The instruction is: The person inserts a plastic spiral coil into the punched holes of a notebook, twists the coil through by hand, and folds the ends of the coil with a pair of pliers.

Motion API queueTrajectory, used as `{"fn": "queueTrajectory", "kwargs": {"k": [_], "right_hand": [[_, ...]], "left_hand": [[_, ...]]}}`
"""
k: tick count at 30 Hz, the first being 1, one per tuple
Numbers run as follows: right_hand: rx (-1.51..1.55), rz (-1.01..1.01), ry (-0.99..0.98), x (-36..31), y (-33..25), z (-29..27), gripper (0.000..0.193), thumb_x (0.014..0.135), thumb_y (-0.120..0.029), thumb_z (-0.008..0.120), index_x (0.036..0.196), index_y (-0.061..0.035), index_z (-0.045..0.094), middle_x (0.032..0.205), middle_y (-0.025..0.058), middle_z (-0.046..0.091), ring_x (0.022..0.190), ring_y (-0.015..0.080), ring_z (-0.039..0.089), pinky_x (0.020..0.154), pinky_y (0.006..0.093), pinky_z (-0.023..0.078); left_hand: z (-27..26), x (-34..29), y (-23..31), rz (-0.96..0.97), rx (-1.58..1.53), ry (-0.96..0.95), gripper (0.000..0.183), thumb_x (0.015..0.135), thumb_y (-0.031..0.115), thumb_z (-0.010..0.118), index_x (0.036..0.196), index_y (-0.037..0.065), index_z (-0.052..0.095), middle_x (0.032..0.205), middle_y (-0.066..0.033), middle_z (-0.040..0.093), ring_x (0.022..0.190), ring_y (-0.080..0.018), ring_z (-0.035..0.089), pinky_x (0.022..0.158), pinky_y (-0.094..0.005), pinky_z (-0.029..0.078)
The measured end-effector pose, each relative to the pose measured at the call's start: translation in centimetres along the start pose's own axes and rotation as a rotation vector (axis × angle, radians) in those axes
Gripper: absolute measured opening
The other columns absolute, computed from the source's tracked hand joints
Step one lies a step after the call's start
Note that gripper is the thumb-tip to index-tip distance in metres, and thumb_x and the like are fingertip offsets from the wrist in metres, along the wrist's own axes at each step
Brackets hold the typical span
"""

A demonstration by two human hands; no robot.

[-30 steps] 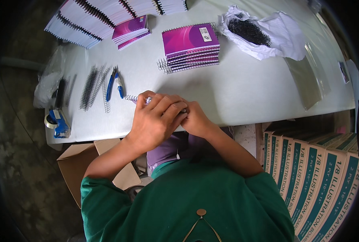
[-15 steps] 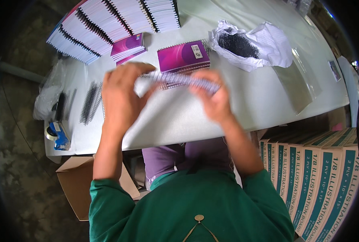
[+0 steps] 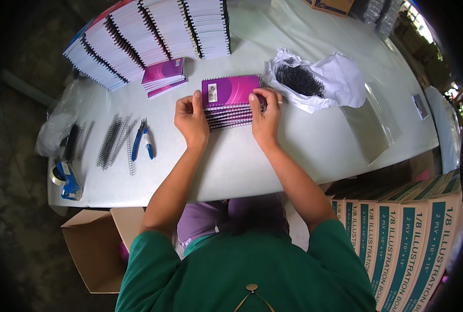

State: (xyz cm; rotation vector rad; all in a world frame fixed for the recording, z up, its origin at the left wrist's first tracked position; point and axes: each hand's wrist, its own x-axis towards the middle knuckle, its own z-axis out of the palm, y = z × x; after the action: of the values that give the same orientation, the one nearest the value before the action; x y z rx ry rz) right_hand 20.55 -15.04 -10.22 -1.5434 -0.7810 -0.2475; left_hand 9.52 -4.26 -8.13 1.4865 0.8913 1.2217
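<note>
A purple spiral notebook [image 3: 236, 89] lies on top of a stack of similar notebooks [image 3: 230, 118], whose wire-bound edges face me. My left hand [image 3: 192, 118] holds its left side, thumb along the edge. At the opposite side, my right hand [image 3: 266, 117] grips the right edge between thumb and bent fingers. The fingers under the notebook are partly hidden. To the left of my left hand lie blue-handled pliers [image 3: 136, 143] and a small blue-and-white tool [image 3: 148, 144]. Loose black binding coils [image 3: 112, 143] rest farther left.
Tall rows of spiral-bound books [image 3: 158, 31] stand at the far left, with small purple notebooks [image 3: 163, 75] before them. White paper [image 3: 346, 78] cradles black coils [image 3: 299, 79]. Tape [image 3: 60, 174] sits by the left table edge. Boxes [image 3: 398, 234] stand at the lower right.
The notebook, earlier raised edge-on between my hands, now lies flat on the stack. Both hands have lowered with it, and the pliers once hidden behind my left hand now show.
</note>
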Motion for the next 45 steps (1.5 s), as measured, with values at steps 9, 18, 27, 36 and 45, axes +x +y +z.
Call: {"fn": "queueTrajectory", "kwargs": {"k": [9,18,27,36,45], "right_hand": [[0.24,0.325,-0.006,0.4,0.4,1.4,0.052,0.091,-0.032,0.053,0.128,0.0027,0.045,0.122,0.0196,0.053,0.11,0.0268,0.051,0.094,0.0337,0.038],[0.237,0.353,0.075,-2.5,-2.0,-1.7,0.041,0.094,-0.023,0.046,0.125,0.0034,0.049,0.127,0.0197,0.051,0.116,0.0252,0.049,0.097,0.0328,0.037],[-0.997,-0.269,-0.012,5.4,2.1,-9.9,0.028,0.079,-0.016,0.061,0.106,-0.0133,0.064,0.102,0.0087,0.06,0.105,0.027,0.05,0.092,0.0431,0.031],[-1.095,-0.063,-0.163,4.6,3.7,-16.1,0.019,0.075,-0.028,0.068,0.09,-0.0167,0.068,0.092,0.0019,0.063,0.094,0.0208,0.055,0.079,0.0395,0.035],[-1.132,-0.228,-0.081,2.2,0.6,-21.3,0.036,0.077,-0.018,0.068,0.112,-0.0161,0.06,0.121,0.0007,0.054,0.121,0.0244,0.041,0.102,0.046,0.024]], "left_hand": [[1.6,-2.5,-0.2,-0.125,-0.253,0.046,0.019,0.092,0.019,0.051,0.092,0.0,0.051,0.097,-0.0106,0.06,0.087,-0.0138,0.053,0.083,-0.027,0.041],[1.9,-3.7,0.0,-0.127,-0.309,-0.051,0.01,0.086,0.009,0.05,0.085,0.001,0.055,0.087,-0.0062,0.058,0.083,-0.0122,0.05,0.081,-0.0259,0.039],[1.7,-3.8,-0.3,-0.106,-0.285,-0.2,0.011,0.087,0.009,0.05,0.09,0.0,0.056,0.088,-0.0051,0.057,0.084,-0.0119,0.051,0.082,-0.0253,0.04],[1.0,-3.6,0.0,-0.121,-0.205,-0.253,0.016,0.091,0.014,0.049,0.097,-0.001,0.054,0.098,-0.0084,0.058,0.09,-0.0132,0.051,0.086,-0.0272,0.039],[-2.4,9.3,0.0,0.613,0.803,-0.057,0.038,0.079,0.013,0.057,0.116,0.003,0.052,0.116,-0.0158,0.055,0.109,-0.0325,0.05,0.093,-0.0429,0.038]]}}
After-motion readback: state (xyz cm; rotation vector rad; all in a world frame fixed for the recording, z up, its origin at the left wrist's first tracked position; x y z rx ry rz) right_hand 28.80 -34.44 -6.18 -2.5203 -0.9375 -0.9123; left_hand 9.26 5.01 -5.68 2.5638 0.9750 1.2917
